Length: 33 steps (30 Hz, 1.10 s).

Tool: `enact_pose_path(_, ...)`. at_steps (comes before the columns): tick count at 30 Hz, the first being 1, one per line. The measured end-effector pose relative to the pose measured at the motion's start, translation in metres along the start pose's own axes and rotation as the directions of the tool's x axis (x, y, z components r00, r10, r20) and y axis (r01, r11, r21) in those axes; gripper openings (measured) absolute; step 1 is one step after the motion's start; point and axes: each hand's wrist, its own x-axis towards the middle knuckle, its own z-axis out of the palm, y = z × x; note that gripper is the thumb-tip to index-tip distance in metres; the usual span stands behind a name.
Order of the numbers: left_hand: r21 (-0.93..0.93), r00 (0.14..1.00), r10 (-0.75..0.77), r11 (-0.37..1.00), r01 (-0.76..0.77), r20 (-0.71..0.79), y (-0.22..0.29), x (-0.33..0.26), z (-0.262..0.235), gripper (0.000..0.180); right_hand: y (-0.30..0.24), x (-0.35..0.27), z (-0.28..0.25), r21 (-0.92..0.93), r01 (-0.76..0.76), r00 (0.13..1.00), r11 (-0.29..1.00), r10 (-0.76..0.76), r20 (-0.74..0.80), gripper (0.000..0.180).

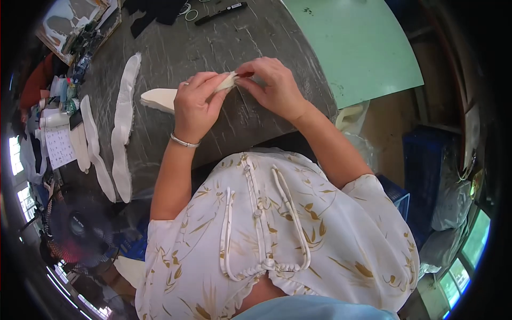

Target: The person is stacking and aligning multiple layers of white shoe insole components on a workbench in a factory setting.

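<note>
My left hand (198,104) is closed round a cream fabric strip (157,97) above the dark table. One rounded, layered end of the strip sticks out to the left of that hand and the other end shows between its fingertips. At this narrow right end my right hand (274,88) pinches the fabric with thumb and forefinger. Its other fingers are curled, and whether anything small lies between them is hard to make out. Left of my hands lie a long white padded strip (124,122) and a shorter white strip (96,144), both lengthwise on the table.
The dark scuffed table (256,32) borders a green board (357,48) on the right. Scissors (188,12), a black marker (221,13) and dark cloth (152,13) lie at the far edge. Thread spools (56,120) crowd the left edge, above a fan (77,224). Blue crates (424,176) stand right.
</note>
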Motion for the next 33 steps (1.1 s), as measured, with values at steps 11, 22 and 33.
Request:
enact_pose_path(11, -0.036, 0.998, 0.055, 0.998, -0.056, -0.009, 0.013, 0.001, -0.011, 0.019, -0.009, 0.005, -0.009, 0.065, -0.013, 0.998, 0.998, 0.009, 0.055, 0.011)
enact_pose_path(22, -0.073, 0.990, -0.082, 0.993, 0.091, 0.114, 0.003, -0.001, -0.028, 0.027, -0.002, -0.004, -0.036, 0.352, -0.262, 0.949, 0.899, 0.173, 0.264, 0.074)
enact_pose_path(33, -0.311, 0.941, -0.228, 0.901, 0.302, 0.251, 0.008, -0.007, -0.045, 0.031, -0.011, -0.013, -0.036, 0.539, -0.375, 0.926, 0.755, 0.332, 0.179, 0.019)
